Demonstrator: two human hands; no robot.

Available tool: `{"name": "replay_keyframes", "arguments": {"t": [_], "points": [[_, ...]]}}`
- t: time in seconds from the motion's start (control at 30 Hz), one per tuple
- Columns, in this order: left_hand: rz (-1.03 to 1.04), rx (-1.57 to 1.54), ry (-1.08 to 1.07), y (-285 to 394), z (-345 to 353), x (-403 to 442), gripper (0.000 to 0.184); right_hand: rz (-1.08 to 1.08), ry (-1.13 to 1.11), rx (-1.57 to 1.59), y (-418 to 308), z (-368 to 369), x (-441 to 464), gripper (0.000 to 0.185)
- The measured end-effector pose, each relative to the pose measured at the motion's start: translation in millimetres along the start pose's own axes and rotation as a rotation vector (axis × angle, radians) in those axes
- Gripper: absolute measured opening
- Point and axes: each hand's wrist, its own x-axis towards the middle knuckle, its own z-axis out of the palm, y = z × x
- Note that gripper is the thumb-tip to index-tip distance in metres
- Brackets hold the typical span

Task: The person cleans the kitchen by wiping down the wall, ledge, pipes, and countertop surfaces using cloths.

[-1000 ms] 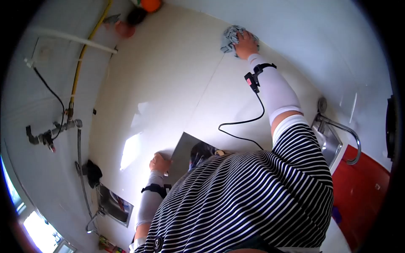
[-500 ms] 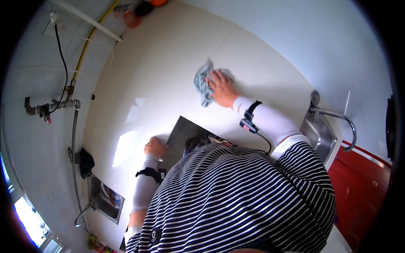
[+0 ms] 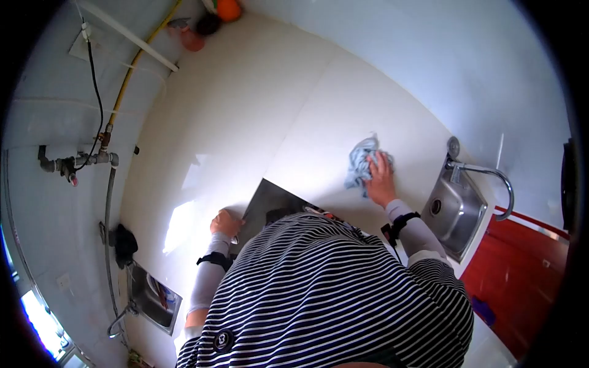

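A crumpled grey-blue cloth point(image 3: 362, 162) lies on the pale countertop point(image 3: 233, 110), right of the middle. My right hand point(image 3: 381, 184) presses down on it, fingers bent over its right side. My left hand point(image 3: 226, 224) rests curled on the counter, beside the left edge of a dark, smooth rectangular panel or opening point(image 3: 261, 202). Its fingers are folded, and whatever they may hold is hidden. My striped shirt covers the near part of the dark rectangle.
A steel sink point(image 3: 457, 208) with a curved faucet point(image 3: 506, 184) is at the right. A second sink point(image 3: 153, 300) sits at lower left. Pipes point(image 3: 89, 161) run along the left wall. A reddish bottle point(image 3: 191, 40) and an orange object point(image 3: 228, 9) stand in the far corner.
My right hand and the cloth have moved right and nearer to my body, towards the right sink. My left hand has stayed in nearly the same place.
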Motion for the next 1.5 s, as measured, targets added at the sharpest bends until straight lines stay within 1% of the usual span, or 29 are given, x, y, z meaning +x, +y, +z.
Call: {"name": "replay_keyframes", "arguments": {"t": [0.03,0.1,0.13,0.17,0.23,0.3,0.4,0.53,0.63,0.7,0.77,0.93,1.03,1.1,1.17,1.2,1.27,1.3,1.37,1.4,1.5], "points": [[-0.001,-0.004,0.004,2,-2,-1,0.071,-0.004,0.003,-0.001,10,6,9,0.066],[-0.037,-0.005,-0.035,5,-5,-2,0.070,0.104,0.235,-0.035,26,15,39,0.066],[-0.023,-0.029,-0.042,3,-5,-1,0.071,0.187,0.210,-0.075,28,13,59,0.068],[-0.028,-0.039,-0.039,2,-4,0,0.071,0.176,0.211,-0.076,29,11,80,0.068],[-0.042,0.004,-0.002,-2,5,6,0.072,0.335,0.201,-0.091,29,7,123,0.069],[-0.037,0.005,-0.009,-4,8,9,0.073,0.347,0.207,-0.105,28,6,169,0.072],[-0.069,0.000,-0.022,0,3,5,0.073,0.377,0.142,-0.159,13,-1,236,0.072],[-0.081,0.020,-0.021,2,3,4,0.072,0.317,0.103,-0.178,-30,-5,323,0.072],[-0.081,-0.037,0.016,-1,9,7,0.071,0.248,0.105,-0.176,-76,-2,382,0.073],[-0.081,-0.018,0.033,0,2,5,0.070,0.213,0.116,-0.185,-109,-1,418,0.075],[-0.101,-0.018,-0.072,8,-13,1,0.069,0.198,0.105,-0.202,-136,-4,447,0.076],[-0.112,0.011,-0.023,2,4,7,0.067,0.129,0.089,-0.252,-171,-7,502,0.079],[-0.110,-0.026,-0.023,2,3,8,0.066,0.143,0.090,-0.299,-190,-6,528,0.081],[-0.088,-0.050,-0.019,3,1,6,0.062,0.133,0.061,-0.268,-203,-7,540,0.080],[-0.106,-0.052,-0.017,3,1,7,0.060,0.272,0.228,-0.344,-219,-6,551,0.064],[-0.101,-0.054,-0.026,2,2,7,0.061,0.265,0.227,-0.339,-225,-8,558,0.064],[-0.102,-0.050,-0.035,1,3,6,0.061,0.286,0.122,-0.104,-237,-12,572,0.052],[-0.103,-0.049,-0.036,2,2,7,0.062,0.285,0.121,-0.093,-244,-14,579,0.052],[-0.112,-0.044,-0.033,4,1,8,0.062,0.089,-0.186,-0.014,-265,-16,593,0.062],[-0.114,-0.039,-0.047,5,-1,7,0.063,-0.038,0.006,-0.155,-279,-7,584,0.054],[-0.122,-0.042,-0.077,7,-7,6,0.065,-0.092,-0.048,-0.099,-316,1,581,0.050]]}}
